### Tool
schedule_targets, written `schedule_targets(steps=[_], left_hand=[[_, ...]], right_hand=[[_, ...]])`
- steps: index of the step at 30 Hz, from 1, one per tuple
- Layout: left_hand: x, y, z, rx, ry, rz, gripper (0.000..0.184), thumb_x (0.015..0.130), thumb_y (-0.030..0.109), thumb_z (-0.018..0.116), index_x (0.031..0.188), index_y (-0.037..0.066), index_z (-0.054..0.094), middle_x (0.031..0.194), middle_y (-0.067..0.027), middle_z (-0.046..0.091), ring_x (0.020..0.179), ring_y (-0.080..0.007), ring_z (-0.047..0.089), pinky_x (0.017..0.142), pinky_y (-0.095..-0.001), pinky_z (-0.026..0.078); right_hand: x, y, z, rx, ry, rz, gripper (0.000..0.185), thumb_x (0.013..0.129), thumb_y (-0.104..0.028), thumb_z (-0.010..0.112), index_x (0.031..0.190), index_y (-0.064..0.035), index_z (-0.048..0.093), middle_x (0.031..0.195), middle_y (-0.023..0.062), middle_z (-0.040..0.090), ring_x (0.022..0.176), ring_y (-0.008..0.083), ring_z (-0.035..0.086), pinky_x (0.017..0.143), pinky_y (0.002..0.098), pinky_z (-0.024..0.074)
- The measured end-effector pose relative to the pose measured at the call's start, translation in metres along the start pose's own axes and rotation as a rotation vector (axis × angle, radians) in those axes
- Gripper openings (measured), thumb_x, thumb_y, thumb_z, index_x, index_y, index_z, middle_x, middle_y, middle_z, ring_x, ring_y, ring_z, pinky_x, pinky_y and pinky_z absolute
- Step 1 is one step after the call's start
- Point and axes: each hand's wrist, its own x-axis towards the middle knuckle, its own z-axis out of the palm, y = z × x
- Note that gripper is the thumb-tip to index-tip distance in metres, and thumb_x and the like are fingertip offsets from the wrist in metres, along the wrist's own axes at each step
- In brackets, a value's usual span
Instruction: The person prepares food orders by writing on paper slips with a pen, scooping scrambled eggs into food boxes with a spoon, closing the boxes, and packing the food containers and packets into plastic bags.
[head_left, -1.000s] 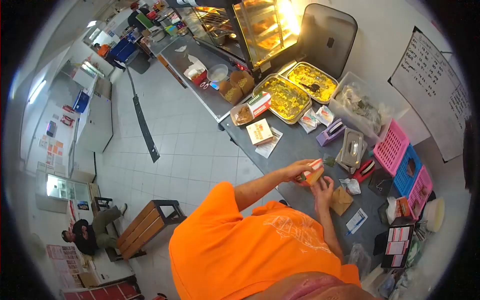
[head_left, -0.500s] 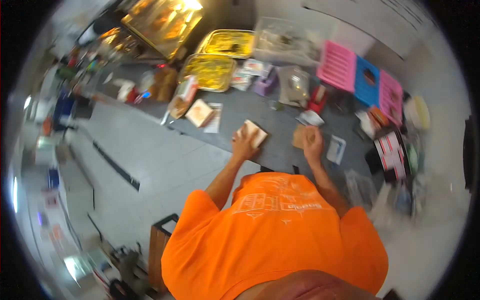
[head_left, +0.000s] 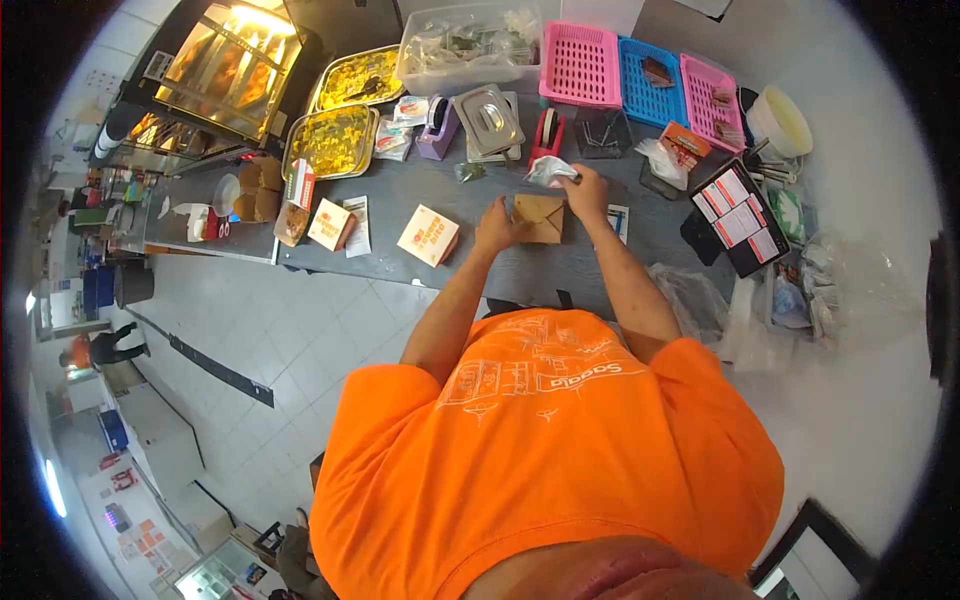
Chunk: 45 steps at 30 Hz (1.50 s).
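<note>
A brown cardboard box (head_left: 541,218) with folded flaps on top sits on the dark counter in front of me. My left hand (head_left: 497,228) is at its left edge, fingers outstretched and seeming to touch it. Just beyond the box, my right hand (head_left: 587,193) pinches the right end of a crumpled white packet (head_left: 551,174). To the left of my left hand stands a white burger box (head_left: 428,235) with orange lettering. Farther left is a second white box (head_left: 332,224), beside a red-and-white carton (head_left: 296,205).
Two foil-like trays of yellow food (head_left: 333,143) stand at the back left, near a lit warming cabinet (head_left: 225,65). Behind are a clear plastic bin (head_left: 470,50), a red tape dispenser (head_left: 546,140) and pink and blue baskets (head_left: 580,62). A label-covered black box (head_left: 742,217) stands right.
My left hand has let go of the white burger box and moved right to the brown box. My right hand has left the brown box for the white packet. The view has shifted.
</note>
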Motion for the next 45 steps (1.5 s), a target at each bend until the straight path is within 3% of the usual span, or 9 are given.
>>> schedule_targets(steps=[5,11,14,18,22,26,32,39,45], left_hand=[[-0.026,-0.009,0.026,-0.257,0.09,-0.032,0.074,0.074,0.037,0.08,0.132,0.001,0.05,0.124,-0.0258,0.058,0.115,-0.0329,0.059,0.094,-0.0422,0.047],[-0.087,-0.001,-0.045,0.329,0.764,-0.001,0.075,0.068,0.037,0.081,0.131,0.009,0.052,0.132,-0.0215,0.051,0.128,-0.0381,0.042,0.106,-0.0475,0.035],[-0.11,-0.033,-0.084,0.534,0.588,-0.159,0.08,0.061,0.035,0.084,0.132,0.016,0.052,0.138,-0.0222,0.045,0.131,-0.0416,0.036,0.108,-0.052,0.03],[-0.09,-0.107,-0.104,0.493,0.421,0.102,0.082,0.06,0.028,0.086,0.134,0.022,0.051,0.143,-0.0237,0.037,0.131,-0.0448,0.034,0.108,-0.0516,0.032],[-0.088,-0.106,-0.108,0.509,0.355,0.114,0.081,0.059,0.021,0.087,0.133,0.023,0.052,0.145,-0.0223,0.036,0.132,-0.0441,0.033,0.109,-0.0494,0.034],[-0.092,-0.116,-0.106,0.595,0.36,0.126,0.087,0.062,0.022,0.086,0.139,0.029,0.046,0.151,-0.02,0.03,0.137,-0.0423,0.029,0.112,-0.0497,0.031],[-0.088,-0.126,-0.105,0.567,0.336,0.099,0.089,0.067,0.029,0.083,0.145,0.033,0.04,0.156,-0.0159,0.024,0.143,-0.0398,0.023,0.111,-0.0579,0.023],[-0.082,-0.133,-0.105,0.755,0.327,0.266,0.088,0.073,0.039,0.079,0.147,0.015,0.037,0.154,-0.0303,0.017,0.145,-0.044,0.015,0.111,-0.0639,0.018],[-0.076,-0.094,-0.143,0.49,0.21,0.242,0.08,0.073,0.023,0.078,0.143,0.01,0.042,0.148,-0.0338,0.026,0.138,-0.0463,0.029,0.11,-0.0499,0.032]], right_hand=[[-0.079,-0.001,-0.056,0.063,0.263,-0.307,0.033,0.077,-0.003,0.07,0.109,-0.0059,0.067,0.114,0.0135,0.063,0.113,0.0329,0.058,0.095,0.0412,0.0464],[-0.114,-0.006,-0.048,0.004,-0.012,-0.58,0.039,0.074,0.005,0.069,0.11,-0.0087,0.066,0.123,0.0121,0.054,0.127,0.0334,0.047,0.103,0.0438,0.0437],[-0.115,-0.013,-0.04,-0.207,-0.061,-0.571,0.038,0.072,-0.004,0.072,0.108,-0.015,0.066,0.133,0.0142,0.046,0.137,0.0387,0.034,0.109,0.0499,0.0359],[-0.124,-0.031,-0.054,-0.241,-0.171,-0.595,0.035,0.076,-0.021,0.07,0.11,-0.0161,0.064,0.135,0.0177,0.044,0.138,0.0431,0.027,0.112,0.0528,0.0267],[-0.081,-0.024,-0.031,0.069,0.204,-0.423,0.03,0.084,-0.019,0.066,0.111,-0.0092,0.063,0.127,0.0171,0.054,0.125,0.037,0.047,0.101,0.0453,0.0374],[0.016,-0.008,0.013,0.268,-0.123,0.14,0.039,0.081,-0.017,0.073,0.117,-0.0079,0.062,0.096,0.0102,0.069,0.091,0.0194,0.065,0.077,0.0333,0.0508],[0.044,0.011,0.039,-0.157,-0.004,-0.158,0.042,0.074,-0.006,0.075,0.115,-0.0119,0.066,0.086,0.01,0.07,0.08,0.0206,0.066,0.073,0.0342,0.0516],[0.09,-0.01,0.002,0.61,-0.324,0.838,0.03,0.08,-0.008,0.058,0.106,-0.017,0.071,0.085,-0.0009,0.066,0.066,0.0132,0.053,0.062,0.0296,0.046],[0.069,0.013,0.025,0.909,-0.152,0.561,0.017,0.08,-0.02,0.074,0.094,-0.0093,0.072,0.088,0.0015,0.068,0.075,0.0148,0.057,0.069,0.0302,0.0475]])
